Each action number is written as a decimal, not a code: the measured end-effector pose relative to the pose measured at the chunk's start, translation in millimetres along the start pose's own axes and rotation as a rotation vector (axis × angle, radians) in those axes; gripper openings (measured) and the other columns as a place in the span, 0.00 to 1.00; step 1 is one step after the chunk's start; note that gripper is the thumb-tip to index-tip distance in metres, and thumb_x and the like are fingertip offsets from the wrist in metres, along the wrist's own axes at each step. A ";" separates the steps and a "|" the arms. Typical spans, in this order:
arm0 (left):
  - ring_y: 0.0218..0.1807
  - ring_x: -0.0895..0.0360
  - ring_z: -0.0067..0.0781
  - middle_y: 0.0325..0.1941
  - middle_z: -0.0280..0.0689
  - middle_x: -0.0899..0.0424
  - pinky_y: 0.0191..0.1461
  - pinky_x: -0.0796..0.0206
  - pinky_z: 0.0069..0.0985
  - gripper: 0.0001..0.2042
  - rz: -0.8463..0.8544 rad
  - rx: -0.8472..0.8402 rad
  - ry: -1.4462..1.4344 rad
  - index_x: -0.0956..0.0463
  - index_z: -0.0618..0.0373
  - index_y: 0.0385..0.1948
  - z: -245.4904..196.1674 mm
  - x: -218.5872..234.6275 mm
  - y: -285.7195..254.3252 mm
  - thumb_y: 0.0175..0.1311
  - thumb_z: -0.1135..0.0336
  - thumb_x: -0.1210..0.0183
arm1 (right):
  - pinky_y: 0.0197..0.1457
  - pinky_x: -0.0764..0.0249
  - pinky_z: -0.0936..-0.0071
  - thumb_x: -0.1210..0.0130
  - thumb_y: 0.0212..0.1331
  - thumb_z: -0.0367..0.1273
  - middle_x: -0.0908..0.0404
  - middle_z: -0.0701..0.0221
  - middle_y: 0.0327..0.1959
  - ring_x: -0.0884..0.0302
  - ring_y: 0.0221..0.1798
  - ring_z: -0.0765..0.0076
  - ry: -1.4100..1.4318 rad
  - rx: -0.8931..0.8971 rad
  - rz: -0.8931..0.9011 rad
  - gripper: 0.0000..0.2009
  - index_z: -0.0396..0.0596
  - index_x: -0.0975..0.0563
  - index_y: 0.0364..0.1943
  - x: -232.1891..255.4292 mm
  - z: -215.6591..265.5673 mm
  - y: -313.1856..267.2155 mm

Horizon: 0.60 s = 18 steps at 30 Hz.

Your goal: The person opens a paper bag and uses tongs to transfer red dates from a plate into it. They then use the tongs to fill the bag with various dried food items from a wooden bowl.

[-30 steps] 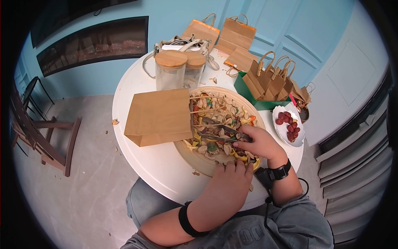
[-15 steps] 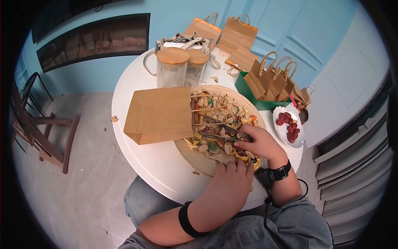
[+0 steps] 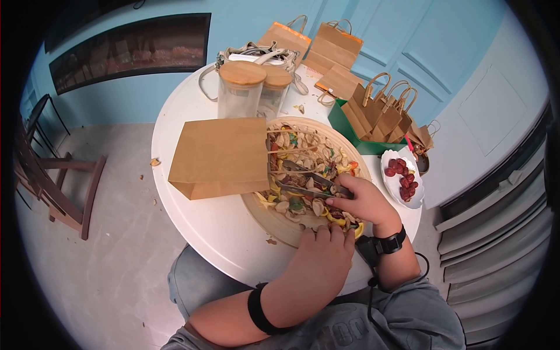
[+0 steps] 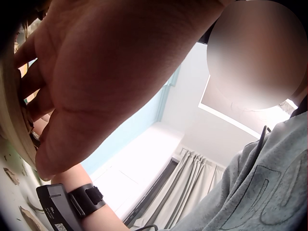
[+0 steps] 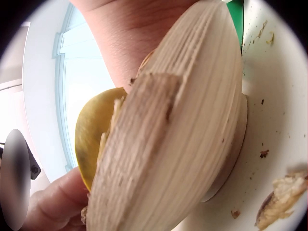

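My right hand (image 3: 370,201) holds metal tongs (image 3: 309,191) over dried petals and husks (image 3: 291,205) spread on a round tray (image 3: 256,214). The two arms of the tongs stand apart, their tips near the mouth of a brown paper bag (image 3: 220,156) lying on its side, its handles over the tray. My left hand (image 3: 318,271) rests its bent fingers on the tray's near edge. Its palm (image 4: 96,72) fills much of the left wrist view. In the right wrist view, a large pale ribbed husk (image 5: 168,134) and a yellow piece (image 5: 94,139) hide the tongs.
Behind the tray stand two glass jars with wooden lids (image 3: 242,74) and a beige bag (image 3: 256,53). A green box (image 3: 373,147) with small paper bags stands at the back right, beside a white dish (image 3: 411,201) of dark red fruit. More paper bags (image 3: 333,46) are behind.
The head view has shifted a little, so the table appears slightly farther left and up. Both hands, the tongs and the paper bag show no clear movement on the table.
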State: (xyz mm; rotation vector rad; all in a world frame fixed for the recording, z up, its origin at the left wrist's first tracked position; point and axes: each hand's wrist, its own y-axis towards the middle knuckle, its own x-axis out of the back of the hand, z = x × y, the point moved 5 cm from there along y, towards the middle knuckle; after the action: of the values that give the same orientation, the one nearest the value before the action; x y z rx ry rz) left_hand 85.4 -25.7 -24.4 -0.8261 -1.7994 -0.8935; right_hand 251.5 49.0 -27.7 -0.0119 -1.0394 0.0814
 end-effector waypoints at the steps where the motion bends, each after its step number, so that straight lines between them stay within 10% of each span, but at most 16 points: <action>1: 0.56 0.27 0.44 0.57 0.50 0.24 0.60 0.35 0.44 0.26 0.000 -0.002 0.011 0.33 0.63 0.64 -0.1 -0.1 -0.2 0.63 0.66 0.47 | 0.31 0.33 0.69 0.32 0.54 0.42 0.27 0.68 0.22 0.30 0.27 0.67 0.002 0.033 -0.020 0.17 0.45 0.24 0.38 -0.2 -0.6 0.2; 18: 0.55 0.27 0.45 0.57 0.51 0.24 0.59 0.36 0.43 0.26 -0.031 -0.016 0.063 0.31 0.64 0.63 -2.4 2.8 -3.1 0.62 0.66 0.48 | 0.32 0.33 0.70 0.31 0.54 0.41 0.27 0.66 0.23 0.30 0.27 0.67 0.014 0.030 -0.013 0.18 0.44 0.24 0.38 -2.2 -3.0 1.7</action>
State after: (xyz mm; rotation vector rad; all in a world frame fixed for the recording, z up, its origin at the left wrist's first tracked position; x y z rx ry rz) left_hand 82.9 -28.9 -21.8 -0.7738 -1.7567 -0.9443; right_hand 252.9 50.6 -31.2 0.0217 -1.0238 0.0855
